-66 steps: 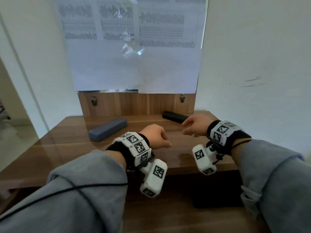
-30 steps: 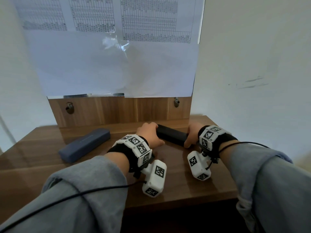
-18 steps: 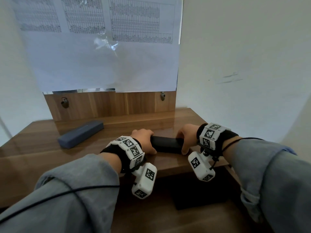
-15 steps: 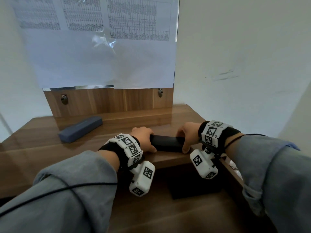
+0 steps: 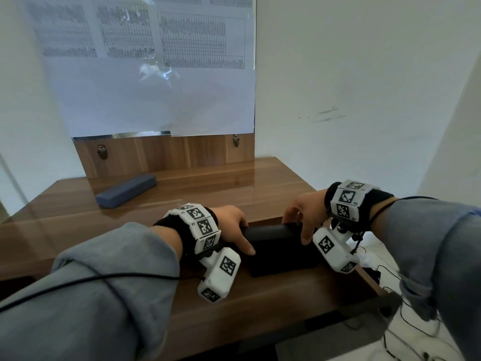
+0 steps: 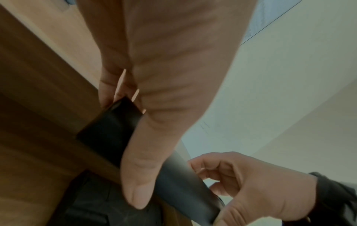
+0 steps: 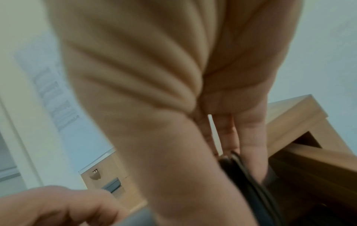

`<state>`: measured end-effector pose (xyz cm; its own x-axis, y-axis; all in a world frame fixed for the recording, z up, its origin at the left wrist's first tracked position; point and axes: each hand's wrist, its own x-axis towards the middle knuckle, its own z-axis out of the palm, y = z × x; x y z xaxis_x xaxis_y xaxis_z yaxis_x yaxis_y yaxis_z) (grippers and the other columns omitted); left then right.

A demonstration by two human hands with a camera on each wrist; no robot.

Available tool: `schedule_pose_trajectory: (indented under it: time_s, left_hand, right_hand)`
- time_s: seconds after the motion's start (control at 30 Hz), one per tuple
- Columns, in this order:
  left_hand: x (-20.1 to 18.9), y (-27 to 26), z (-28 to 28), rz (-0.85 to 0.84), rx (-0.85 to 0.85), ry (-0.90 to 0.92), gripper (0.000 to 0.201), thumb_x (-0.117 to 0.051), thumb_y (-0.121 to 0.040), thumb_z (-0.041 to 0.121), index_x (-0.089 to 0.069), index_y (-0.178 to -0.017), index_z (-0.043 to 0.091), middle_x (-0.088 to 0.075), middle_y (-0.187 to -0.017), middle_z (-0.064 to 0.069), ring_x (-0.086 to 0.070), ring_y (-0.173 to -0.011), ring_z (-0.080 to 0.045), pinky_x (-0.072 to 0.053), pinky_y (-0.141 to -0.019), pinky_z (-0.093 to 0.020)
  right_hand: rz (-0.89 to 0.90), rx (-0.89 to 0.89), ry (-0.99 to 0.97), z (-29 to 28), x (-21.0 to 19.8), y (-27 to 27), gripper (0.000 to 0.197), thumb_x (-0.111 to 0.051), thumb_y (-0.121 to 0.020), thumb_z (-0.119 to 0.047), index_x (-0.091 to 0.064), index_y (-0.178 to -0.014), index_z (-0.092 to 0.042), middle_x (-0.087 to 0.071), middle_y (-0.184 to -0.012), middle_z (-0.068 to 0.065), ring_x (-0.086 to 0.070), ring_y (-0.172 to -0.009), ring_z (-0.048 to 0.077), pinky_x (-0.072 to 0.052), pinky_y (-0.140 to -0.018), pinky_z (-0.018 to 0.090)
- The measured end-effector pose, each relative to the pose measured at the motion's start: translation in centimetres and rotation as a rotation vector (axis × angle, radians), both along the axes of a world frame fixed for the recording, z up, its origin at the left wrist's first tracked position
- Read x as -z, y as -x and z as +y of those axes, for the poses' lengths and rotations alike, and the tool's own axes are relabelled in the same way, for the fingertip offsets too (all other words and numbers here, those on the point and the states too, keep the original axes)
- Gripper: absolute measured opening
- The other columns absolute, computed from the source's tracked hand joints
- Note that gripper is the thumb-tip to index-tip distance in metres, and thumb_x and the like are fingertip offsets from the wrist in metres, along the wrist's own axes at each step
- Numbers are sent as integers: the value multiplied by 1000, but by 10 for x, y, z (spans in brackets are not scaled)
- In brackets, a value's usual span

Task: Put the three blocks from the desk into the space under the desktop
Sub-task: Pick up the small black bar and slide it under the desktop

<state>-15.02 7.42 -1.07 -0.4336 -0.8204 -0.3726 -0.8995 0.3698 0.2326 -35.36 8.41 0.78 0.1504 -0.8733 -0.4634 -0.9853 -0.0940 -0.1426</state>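
A long black block (image 5: 270, 231) hangs just in front of the desktop's front edge, above the lower shelf (image 5: 260, 306). My left hand (image 5: 244, 234) grips its left end, thumb on the near face. My right hand (image 5: 296, 230) grips its right end, fingers curled over the top. In the left wrist view the black block (image 6: 183, 182) runs between both hands. Below it, a second dark block (image 5: 283, 261) lies on the shelf. A blue-grey block (image 5: 126, 187) rests on the desktop (image 5: 221, 194) at the back left.
A wooden back panel (image 5: 169, 155) with two metal knobs stands behind the desktop, under taped paper sheets (image 5: 156, 87). A white wall closes the right side. Cables (image 5: 406, 332) lie on the floor at the right, beyond the shelf's corner.
Both hands took hold of the black block at the back right of the desktop, drew it toward me and brought it past the front edge, lower than before.
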Motion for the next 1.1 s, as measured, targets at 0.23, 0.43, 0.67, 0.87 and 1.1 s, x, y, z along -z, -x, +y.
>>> schedule_pose_trajectory:
  time_s: [0.23, 0.43, 0.67, 0.87, 1.1]
  left_hand:
    - [24, 18, 10, -34, -26, -114, 74, -77, -75, 47, -52, -137, 15, -58, -132, -2, -56, -118, -22, -46, -93, -31]
    - [48, 32, 12, -41, -34, -218, 67, -76, -77, 43, -55, -133, 13, -64, -126, -5, -60, -97, -19, -50, -81, -30]
    - [67, 49, 6, -58, -40, -272, 63, -79, -74, 44, -64, -123, 9, -66, -101, -2, -61, -84, -18, -52, -70, -28]
    - [77, 57, -7, -72, -44, -223, 52, -80, -72, 43, -65, -110, 11, -63, -96, 0, -60, -84, -18, -51, -73, -30]
    - [99, 62, -14, -97, -81, -87, 62, -77, -74, 46, -61, -120, 8, -67, -114, -8, -65, -101, -24, -54, -86, -35]
  right_hand:
    - [68, -23, -111, 6, 21, 6, 66, -80, -73, -10, -56, -133, -24, -57, -116, -6, -61, -107, 19, -53, -76, 24]
    - [155, -63, -186, 3, 44, 12, 66, -78, -77, -14, -52, -137, -23, -56, -137, -3, -56, -123, 20, -47, -88, 25]
    - [254, -118, -209, -4, 64, 20, 62, -71, -84, -12, -49, -141, -21, -53, -142, 3, -56, -125, 25, -47, -87, 25]
    - [343, -188, -169, -16, 71, 21, 66, -72, -83, -19, -45, -144, -20, -50, -145, 0, -52, -129, 21, -44, -96, 26]
    - [399, -181, -114, -33, 87, 14, 59, -70, -83, -21, -51, -137, -8, -58, -136, 10, -58, -121, 27, -49, -94, 32]
